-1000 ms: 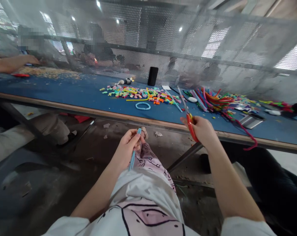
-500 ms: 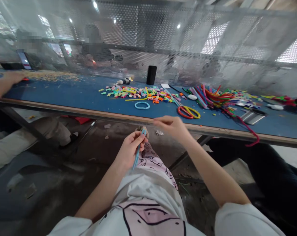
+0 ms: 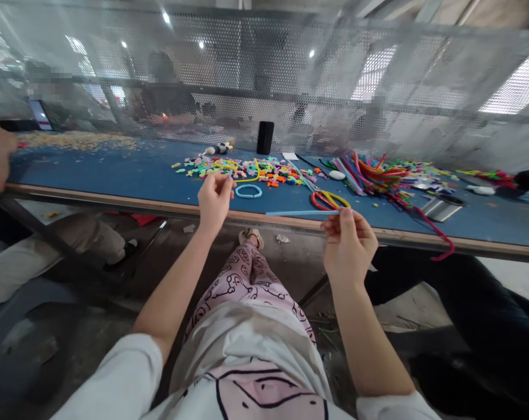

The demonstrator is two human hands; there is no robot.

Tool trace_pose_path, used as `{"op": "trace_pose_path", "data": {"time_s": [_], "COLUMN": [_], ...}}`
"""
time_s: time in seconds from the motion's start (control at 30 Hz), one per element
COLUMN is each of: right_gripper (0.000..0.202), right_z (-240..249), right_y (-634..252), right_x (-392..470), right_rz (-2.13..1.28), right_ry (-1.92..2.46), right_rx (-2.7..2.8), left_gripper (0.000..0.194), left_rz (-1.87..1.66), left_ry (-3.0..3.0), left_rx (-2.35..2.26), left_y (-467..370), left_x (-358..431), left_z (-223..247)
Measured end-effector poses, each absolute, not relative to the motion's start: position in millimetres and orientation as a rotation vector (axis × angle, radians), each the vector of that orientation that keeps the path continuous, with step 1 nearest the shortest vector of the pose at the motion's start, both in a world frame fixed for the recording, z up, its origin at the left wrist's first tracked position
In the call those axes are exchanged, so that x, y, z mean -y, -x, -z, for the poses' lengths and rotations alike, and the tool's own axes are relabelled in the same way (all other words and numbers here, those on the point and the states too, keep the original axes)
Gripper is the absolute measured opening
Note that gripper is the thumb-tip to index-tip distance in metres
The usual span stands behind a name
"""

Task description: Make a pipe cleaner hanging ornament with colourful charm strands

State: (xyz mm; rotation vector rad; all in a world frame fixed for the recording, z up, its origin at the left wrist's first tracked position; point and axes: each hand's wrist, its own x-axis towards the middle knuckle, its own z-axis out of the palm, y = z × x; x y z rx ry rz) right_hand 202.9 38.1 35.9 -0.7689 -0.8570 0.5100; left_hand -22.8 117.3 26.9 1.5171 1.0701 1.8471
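Your right hand [image 3: 351,245] grips one light-blue strip [image 3: 297,213], pointing to nine o'clock along the table's near edge [image 3: 115,200]. Your left hand [image 3: 214,201] is curled; contents cannot be determined. Counted: one light-blue ring [image 3: 248,191] at its three o'clock, one pair of scissors [image 3: 328,200] at the right hand's eleven. Working room extends along the blue tabletop [image 3: 93,169] toward ten. One metal tin [image 3: 442,208], past two; interior not visible.

A long blue worktable [image 3: 159,175], heaped colourful pieces [image 3: 274,175] and a perforated screen [image 3: 221,64] mark a workshop.
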Motion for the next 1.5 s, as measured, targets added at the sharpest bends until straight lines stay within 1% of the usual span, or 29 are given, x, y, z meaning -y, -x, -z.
{"op": "trace_pose_path", "data": {"time_s": [0.07,0.1,0.17,0.23,0.3,0.37,0.4,0.43,0.57,0.67,0.8,0.9,0.97,1.03,1.27,1.4,1.5], "right_gripper": [0.028,0.027,0.026,0.024,0.023,0.022,0.022,0.022,0.023,0.023,0.016,0.012,0.014,0.015,0.022,0.024,0.027], "right_z": [-36,-34,-26,-17,-10,-7,-7,-7,-14,-18,-21,-25,-30,-34,-42,-47,-51], "right_y": [-209,-211,-213,-213,-213,-212,-210,-209,-203,-201,-199,-195,-193,-192,-197,-200,-200], "right_x": [-36,-35,-34,-34,-33,-31,-30,-28,-22,-17,-3,11,21,30,44,46,45], "right_rz": [-0.476,-0.468,-0.463,-0.462,-0.463,-0.462,-0.456,-0.443,-0.352,-0.291,-0.311,-0.217,-0.11,-0.057,-0.047,-0.053,0.02], "right_ry": [0.738,0.734,0.737,0.749,0.763,0.776,0.776,0.769,0.704,0.655,0.708,0.86,0.972,1.037,1.029,1.027,1.0], "right_rx": [0.807,0.792,0.766,0.749,0.747,0.754,0.757,0.757,0.767,0.816,0.931,1.056,1.202,1.353,1.63,1.79,1.873], "left_gripper": [0.016,0.018,0.035,0.042,0.035,0.02,0.014,0.012,0.014,0.015,0.015,0.02,0.025,0.026,0.026,0.023,0.017], "left_rz": [-1.888,-1.853,-1.798,-1.624,-1.355,-1.152,-1.103,-1.086,-1.074,-1.214,-1.48,-1.597,-1.57,-1.508,-1.288,-1.262,-1.255], "left_ry": [-1.759,-1.897,-2.116,-2.381,-2.594,-2.68,-2.689,-2.688,-2.666,-2.528,-2.202,-1.963,-1.897,-1.89,-1.885,-1.875,-1.923], "left_rx": [-1.252,-1.342,-1.467,-1.411,-1.294,-1.234,-1.224,-1.218,-1.161,-1.108,-0.977,-0.912,-0.941,-0.957,-0.896,-0.919,-0.971], "left_y": [31,33,35,34,32,30,28,27,17,8,-4,-12,-17,-20,-17,-13,-10], "left_x": [-158,-174,-192,-194,-186,-180,-179,-179,-188,-178,-126,-75,-46,-25,8,18,22], "left_z": [-38,-42,-46,-45,-39,-33,-30,-28,-28,-34,-45,-49,-49,-47,-37,-34,-34]}}
